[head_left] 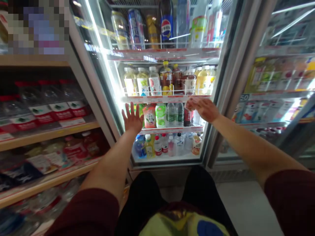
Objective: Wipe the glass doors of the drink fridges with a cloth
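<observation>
Near the middle of the frame, the left hand (132, 118) is spread wide, fingers apart, in front of the fridge (228, 75) shelf (169, 130), holding nothing. To its right, the right hand (203, 108) reaches a dark bottle (187, 117); I cannot tell its grip.

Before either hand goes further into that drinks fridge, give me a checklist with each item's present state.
1. Fridge door swung open: ok.
2. Left hand empty, fingers spread, in front of the third shelf: ok.
3. Right hand empty: cannot tell; it lies at the shelf's right end, fingers by the dark red bottle.
4. Bottles on that shelf upright: ok.
5. Peach-label bottle beside the left hand untouched: ok, a gap shows.
6. Right hand touching the price rail above: cannot tell.
</observation>
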Action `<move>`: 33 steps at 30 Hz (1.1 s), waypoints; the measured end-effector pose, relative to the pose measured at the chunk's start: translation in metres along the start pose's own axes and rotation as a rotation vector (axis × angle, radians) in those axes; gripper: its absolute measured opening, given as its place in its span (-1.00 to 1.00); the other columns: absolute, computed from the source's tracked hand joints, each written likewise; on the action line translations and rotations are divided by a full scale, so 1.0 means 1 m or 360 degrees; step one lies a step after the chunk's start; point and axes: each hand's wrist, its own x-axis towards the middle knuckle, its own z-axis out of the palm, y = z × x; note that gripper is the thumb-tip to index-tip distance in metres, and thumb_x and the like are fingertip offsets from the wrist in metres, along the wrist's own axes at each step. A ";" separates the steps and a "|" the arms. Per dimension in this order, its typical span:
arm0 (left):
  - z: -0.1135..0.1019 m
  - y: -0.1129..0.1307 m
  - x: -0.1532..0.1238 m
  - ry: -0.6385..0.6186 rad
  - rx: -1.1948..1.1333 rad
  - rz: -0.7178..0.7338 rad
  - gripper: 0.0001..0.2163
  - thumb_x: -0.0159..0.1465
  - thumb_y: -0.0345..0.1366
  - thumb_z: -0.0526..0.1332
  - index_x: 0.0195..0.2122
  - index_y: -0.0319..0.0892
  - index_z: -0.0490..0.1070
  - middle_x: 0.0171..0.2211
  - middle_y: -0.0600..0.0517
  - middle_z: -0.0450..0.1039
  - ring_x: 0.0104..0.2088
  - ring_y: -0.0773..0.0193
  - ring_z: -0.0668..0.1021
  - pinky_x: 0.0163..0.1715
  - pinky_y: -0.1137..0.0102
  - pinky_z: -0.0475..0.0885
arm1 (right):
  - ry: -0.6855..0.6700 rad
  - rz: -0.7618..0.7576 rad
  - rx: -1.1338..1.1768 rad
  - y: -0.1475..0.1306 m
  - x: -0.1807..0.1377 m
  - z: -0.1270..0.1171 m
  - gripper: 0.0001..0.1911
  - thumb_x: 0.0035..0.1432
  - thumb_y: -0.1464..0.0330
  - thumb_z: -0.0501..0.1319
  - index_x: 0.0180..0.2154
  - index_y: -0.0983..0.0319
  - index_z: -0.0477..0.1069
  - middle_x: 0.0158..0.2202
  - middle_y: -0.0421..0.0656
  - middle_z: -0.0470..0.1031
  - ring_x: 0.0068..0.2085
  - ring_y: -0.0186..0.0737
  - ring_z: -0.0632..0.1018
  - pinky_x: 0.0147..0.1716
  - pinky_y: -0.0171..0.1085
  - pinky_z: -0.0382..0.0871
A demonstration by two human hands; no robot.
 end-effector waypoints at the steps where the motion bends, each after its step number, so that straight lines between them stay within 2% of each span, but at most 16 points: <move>1: 0.000 -0.001 0.000 0.0018 -0.0003 0.0008 -0.34 0.58 -0.07 0.02 0.64 -0.22 0.16 0.69 -0.23 -0.06 0.71 -0.16 -0.22 0.64 -0.31 -0.32 | 0.0158 0.0199 -0.0059 0.007 0.003 -0.001 -0.45 0.60 0.40 0.02 0.47 0.19 0.44 0.37 0.10 0.56 0.28 0.14 0.58 0.29 0.21 0.54; 3: 0.001 -0.003 0.001 0.0050 -0.0009 0.0027 -0.34 0.60 -0.06 0.00 0.64 -0.27 0.17 0.69 -0.26 -0.04 0.70 -0.22 -0.22 0.63 -0.34 -0.37 | 0.0417 0.0506 -0.0132 0.011 0.005 0.002 -0.41 0.61 0.38 -0.03 0.52 0.26 0.37 0.39 0.20 0.51 0.33 0.20 0.54 0.33 0.27 0.49; 4: 0.001 -0.003 0.001 0.0065 -0.0014 0.0031 -0.34 0.60 -0.06 0.00 0.63 -0.27 0.17 0.69 -0.28 -0.03 0.70 -0.24 -0.21 0.62 -0.36 -0.38 | 0.0464 0.0565 -0.0131 0.005 0.002 0.006 -0.41 0.60 0.40 -0.04 0.51 0.27 0.38 0.37 0.21 0.52 0.33 0.19 0.54 0.33 0.26 0.49; 5: 0.001 -0.003 -0.001 0.0086 -0.0020 0.0028 -0.34 0.60 -0.06 0.01 0.63 -0.26 0.17 0.68 -0.28 -0.02 0.70 -0.25 -0.20 0.62 -0.37 -0.38 | 0.0427 0.0534 -0.0100 -0.006 -0.002 0.012 -0.41 0.58 0.43 -0.04 0.49 0.28 0.41 0.34 0.21 0.54 0.32 0.17 0.55 0.32 0.23 0.52; 9: 0.012 0.016 -0.017 0.0182 -0.0100 0.0112 -0.36 0.58 -0.17 0.07 0.65 -0.18 0.13 0.67 -0.30 0.03 0.70 -0.15 -0.14 0.65 -0.32 -0.20 | -0.0146 0.0009 0.0201 -0.078 -0.011 0.036 -0.37 0.45 0.58 0.02 0.41 0.25 0.51 0.29 0.10 0.62 0.22 0.06 0.63 0.27 0.11 0.63; 12: 0.031 0.048 -0.033 0.0110 -0.0175 0.0422 -0.39 0.53 -0.24 0.14 0.60 -0.16 0.25 0.62 -0.30 0.18 0.69 -0.07 -0.01 0.66 -0.19 0.03 | -0.0285 -0.0081 0.0408 -0.119 0.016 0.048 -0.30 0.41 0.62 0.05 0.49 0.26 0.40 0.37 0.12 0.57 0.30 0.03 0.60 0.37 0.07 0.56; 14: 0.045 0.071 -0.037 0.0042 -0.0234 0.0708 -0.43 0.53 -0.28 0.13 0.57 -0.13 0.30 0.59 -0.26 0.25 0.69 -0.02 0.02 0.65 -0.15 0.10 | -0.0287 -0.0058 0.0544 -0.132 0.043 0.051 -0.30 0.45 0.59 0.05 0.54 0.26 0.34 0.42 0.12 0.52 0.39 0.00 0.54 0.44 0.06 0.50; 16: 0.056 0.088 -0.036 0.0036 -0.0259 0.0889 -0.44 0.55 -0.31 0.08 0.57 -0.13 0.31 0.60 -0.23 0.25 0.69 -0.02 -0.02 0.64 -0.20 0.08 | -0.0295 -0.0027 0.0628 -0.134 0.063 0.051 -0.34 0.50 0.54 0.04 0.54 0.25 0.34 0.47 0.10 0.47 0.47 -0.02 0.48 0.48 0.06 0.44; 18: 0.062 0.094 -0.036 0.0048 -0.0213 0.0917 -0.44 0.57 -0.30 0.08 0.57 -0.15 0.30 0.61 -0.22 0.22 0.69 -0.07 -0.02 0.64 -0.24 0.07 | -0.0290 0.0029 0.0590 -0.127 0.066 0.047 -0.37 0.53 0.50 0.04 0.53 0.27 0.36 0.52 0.11 0.41 0.55 -0.01 0.39 0.54 0.10 0.35; 20: 0.064 0.089 -0.042 -0.0023 -0.0122 0.0933 -0.44 0.57 -0.24 0.12 0.57 -0.17 0.31 0.60 -0.23 0.23 0.68 -0.11 0.06 0.63 -0.22 0.11 | -0.0269 0.0137 0.0446 -0.114 0.051 0.043 -0.37 0.54 0.44 0.09 0.55 0.29 0.31 0.57 0.14 0.32 0.61 0.06 0.28 0.59 0.19 0.21; 24: 0.054 0.062 -0.052 -0.0366 0.0044 0.1044 -0.46 0.53 -0.18 0.23 0.52 -0.03 0.42 0.52 -0.14 0.38 0.60 -0.08 0.30 0.61 -0.03 0.23 | -0.0305 0.0285 0.0230 -0.085 0.002 0.038 -0.20 0.49 0.26 0.25 0.63 0.19 0.13 0.63 0.11 0.18 0.65 0.16 0.19 0.60 0.33 0.08; 27: 0.025 0.048 -0.019 -0.0446 0.0065 0.1034 -0.45 0.52 -0.16 0.25 0.53 0.02 0.42 0.54 -0.08 0.37 0.61 -0.03 0.29 0.66 -0.02 0.12 | -0.0378 0.0237 0.0212 -0.074 -0.020 0.042 -0.12 0.45 0.21 0.31 0.65 0.12 0.08 0.64 0.08 0.16 0.65 0.17 0.17 0.61 0.33 0.06; 31: -0.020 0.048 0.057 -0.0088 0.0020 0.0720 -0.36 0.55 -0.08 0.20 0.62 -0.06 0.24 0.67 -0.10 0.09 0.70 -0.10 -0.02 0.69 -0.15 -0.24 | -0.0451 0.0257 0.0181 -0.076 -0.020 0.047 -0.08 0.45 0.19 0.33 0.66 0.16 0.03 0.66 0.12 0.09 0.67 0.19 0.11 0.61 0.38 0.00; 33: -0.024 0.051 0.067 0.0011 0.0001 0.0604 -0.31 0.54 -0.04 0.21 0.64 -0.09 0.19 0.69 -0.12 0.00 0.71 -0.13 -0.12 0.68 -0.19 -0.34 | -0.0510 0.0286 0.0161 -0.079 -0.017 0.046 -0.02 0.41 0.18 0.38 0.66 0.21 0.03 0.67 0.16 0.05 0.68 0.23 0.06 0.61 0.41 -0.05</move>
